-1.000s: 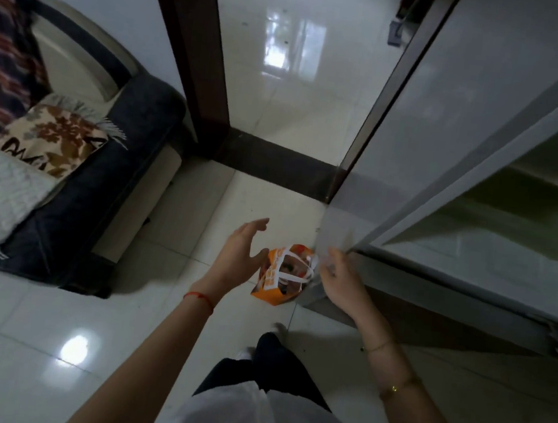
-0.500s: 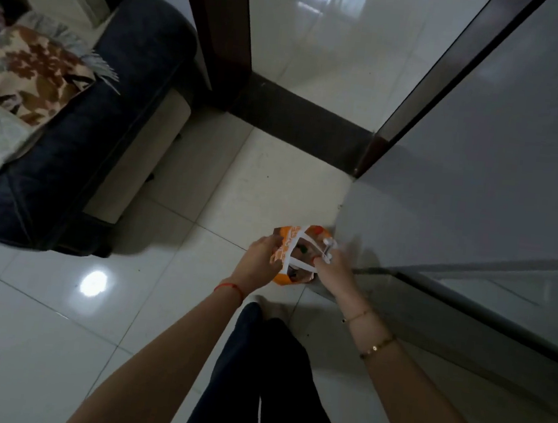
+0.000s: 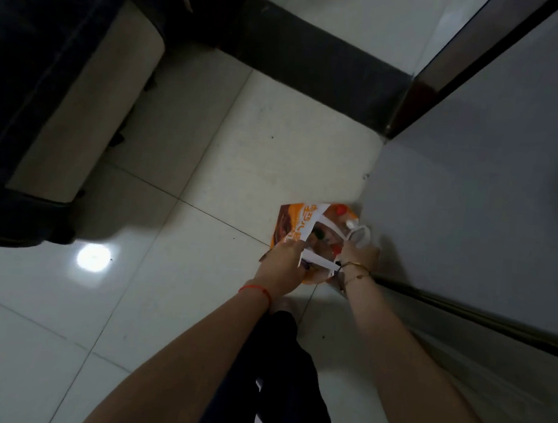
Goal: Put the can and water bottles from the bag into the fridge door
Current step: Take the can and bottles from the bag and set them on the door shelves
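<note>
An orange and white paper bag [image 3: 295,221] with white handles stands on the tiled floor beside the open grey fridge door [image 3: 480,184]. My left hand [image 3: 282,265] grips the bag's near left rim and holds it open. My right hand [image 3: 359,256] reaches down into the bag's mouth; its fingers are hidden inside. Red bottle caps [image 3: 340,211] and dark shapes show in the bag, but I cannot make out the can.
A dark sofa [image 3: 36,82] with a beige base stands at the left. A dark door threshold [image 3: 321,60] crosses the floor at the top. My dark trouser leg [image 3: 273,383] is below the bag. A light reflection glares on the tiles at the left.
I have bent closer to the floor. My left hand went from open in the air to gripping the bag's rim, and my right hand went down into the bag.
</note>
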Demonstrator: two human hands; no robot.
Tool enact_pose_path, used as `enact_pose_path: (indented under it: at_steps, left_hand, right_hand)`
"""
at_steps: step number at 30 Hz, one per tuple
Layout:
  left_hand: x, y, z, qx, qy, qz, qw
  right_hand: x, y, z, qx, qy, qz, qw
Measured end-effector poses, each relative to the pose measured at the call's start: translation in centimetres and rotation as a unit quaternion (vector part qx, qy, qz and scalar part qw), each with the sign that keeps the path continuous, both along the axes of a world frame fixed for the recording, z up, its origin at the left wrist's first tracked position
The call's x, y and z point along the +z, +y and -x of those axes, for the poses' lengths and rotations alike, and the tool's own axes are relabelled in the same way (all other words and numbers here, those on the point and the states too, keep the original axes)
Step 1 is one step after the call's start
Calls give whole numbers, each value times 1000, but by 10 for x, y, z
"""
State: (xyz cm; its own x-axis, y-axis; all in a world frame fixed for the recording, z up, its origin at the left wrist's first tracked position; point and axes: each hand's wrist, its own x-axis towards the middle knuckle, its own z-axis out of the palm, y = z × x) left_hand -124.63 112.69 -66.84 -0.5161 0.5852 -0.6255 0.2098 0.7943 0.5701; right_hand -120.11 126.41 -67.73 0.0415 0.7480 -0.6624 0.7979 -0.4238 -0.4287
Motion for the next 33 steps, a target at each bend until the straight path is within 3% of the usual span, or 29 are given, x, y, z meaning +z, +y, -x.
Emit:
enact_pose_path:
  at_steps: [5,11,15,18,20,24,28,31,33]
  left_hand:
    - [-71,22,-5,-97,28,-3,995]
    - [-129,37,-17,-221,99,17,970]
    - [-154,37,-19,-333,164,52,927]
    - [-161,40,-17,-363,186,46,912]
    - [-167,41,-13,-351,168,15,921]
    - [-155,38,2,-252,104,-27,962]
    - [-140,25,29,-9,122,-48,991]
    - [-126,22,48,244,50,-65,966]
    - [-118,23,58,339,-19,-86,937]
  right_hand:
    - [-75,2,-2,-63,69,-82,992]
    - [-132,16,4,-124,2,-70,990]
    - [-158,19,9,-146,-20,-72,986]
    - [-176,23,11,-164,-27,-71,984]
    - [-176,26,15,-166,-37,-73,983]
    - [-178,29,18,-181,14,-56,982]
    - [-176,29,17,-170,36,-81,981]
    - [-173,30,17,-185,75,-55,978]
    - [-175,29,17,-249,112,-10,962]
